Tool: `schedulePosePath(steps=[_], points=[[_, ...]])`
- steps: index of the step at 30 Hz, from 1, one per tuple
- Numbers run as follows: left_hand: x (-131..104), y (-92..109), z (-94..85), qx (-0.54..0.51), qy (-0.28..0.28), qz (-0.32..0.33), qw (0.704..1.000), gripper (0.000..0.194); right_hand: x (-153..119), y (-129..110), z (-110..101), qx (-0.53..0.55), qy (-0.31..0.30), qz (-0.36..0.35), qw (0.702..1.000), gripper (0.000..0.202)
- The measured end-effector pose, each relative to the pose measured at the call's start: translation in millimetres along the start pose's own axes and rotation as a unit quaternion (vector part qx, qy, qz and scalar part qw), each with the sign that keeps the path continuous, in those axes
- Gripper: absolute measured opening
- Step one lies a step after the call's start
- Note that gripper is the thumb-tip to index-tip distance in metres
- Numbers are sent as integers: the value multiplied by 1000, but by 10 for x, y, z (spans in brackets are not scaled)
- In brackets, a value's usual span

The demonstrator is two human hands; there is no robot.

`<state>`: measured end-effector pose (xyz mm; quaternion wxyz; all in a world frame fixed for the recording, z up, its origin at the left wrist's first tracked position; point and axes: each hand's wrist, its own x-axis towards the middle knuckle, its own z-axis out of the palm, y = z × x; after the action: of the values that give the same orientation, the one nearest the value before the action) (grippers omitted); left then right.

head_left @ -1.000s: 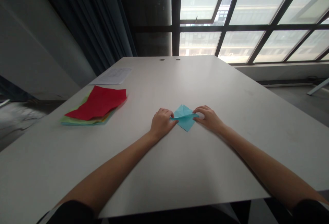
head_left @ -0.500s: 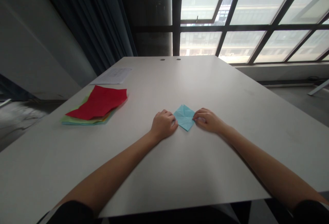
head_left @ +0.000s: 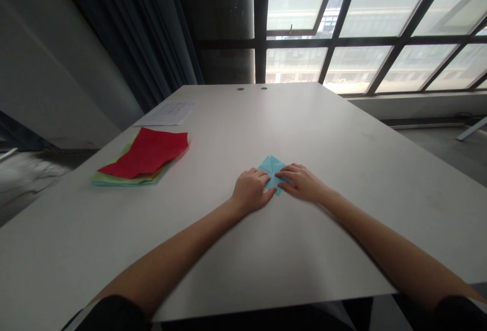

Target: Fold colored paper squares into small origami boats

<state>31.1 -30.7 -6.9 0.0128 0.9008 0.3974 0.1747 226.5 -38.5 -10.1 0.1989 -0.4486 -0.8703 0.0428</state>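
A small folded square of light blue paper [head_left: 273, 165] lies on the white table with one corner pointing away from me. Crease lines run across its upper part. My left hand [head_left: 251, 189] rests on its left side, fingertips on the sheet and thumb stretched towards the near corner. From the other side my right hand [head_left: 300, 182] lays its fingers over the right half, with the thumb apart from them near the lower edge. Both hands touch the paper from above without pinching it, and they cover its left and right corners.
On the left of the white table [head_left: 228, 133] lies a stack of coloured paper, a red sheet [head_left: 152, 151] over green, yellow and blue ones [head_left: 125, 181]. Behind it is a printed white sheet [head_left: 167, 113]. A dark curtain [head_left: 152, 42] and windows stand beyond the table.
Both hands have moved inward over the blue paper from its side corners. Their fingers now lie on its surface, and the left thumb has stretched out. The paper has hardly shifted.
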Motion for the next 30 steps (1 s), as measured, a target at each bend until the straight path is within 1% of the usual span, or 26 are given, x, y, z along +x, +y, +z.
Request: schedulePosePath(steps=[5, 8, 12, 18, 21, 24, 27, 30], points=[[-27, 72, -52, 59, -24, -45, 997, 36, -18, 56, -106, -55, -32, -3, 998, 29], [-46, 118, -62, 85, -38, -69, 993, 39, -36, 113, -146, -74, -30, 9, 997, 28], [-62, 139, -66, 108, -33, -74, 991, 42, -42, 155, -155, -82, -30, 14, 996, 26], [-65, 139, -67, 128, -9, -47, 991, 39, -18, 153, -128, -92, -34, 15, 995, 22], [-85, 189, -67, 110, -8, 9, 994, 32, -17, 158, -117, -77, -28, 15, 997, 21], [-137, 286, -57, 78, -30, 54, 995, 32, -22, 172, -111, -48, -14, 18, 999, 18], [-191, 381, -40, 68, -38, 54, 995, 35, -10, 194, -101, -33, -2, 29, 999, 17], [-212, 421, -29, 71, -44, 51, 995, 34, 42, 205, -80, -20, 5, 46, 999, 17]])
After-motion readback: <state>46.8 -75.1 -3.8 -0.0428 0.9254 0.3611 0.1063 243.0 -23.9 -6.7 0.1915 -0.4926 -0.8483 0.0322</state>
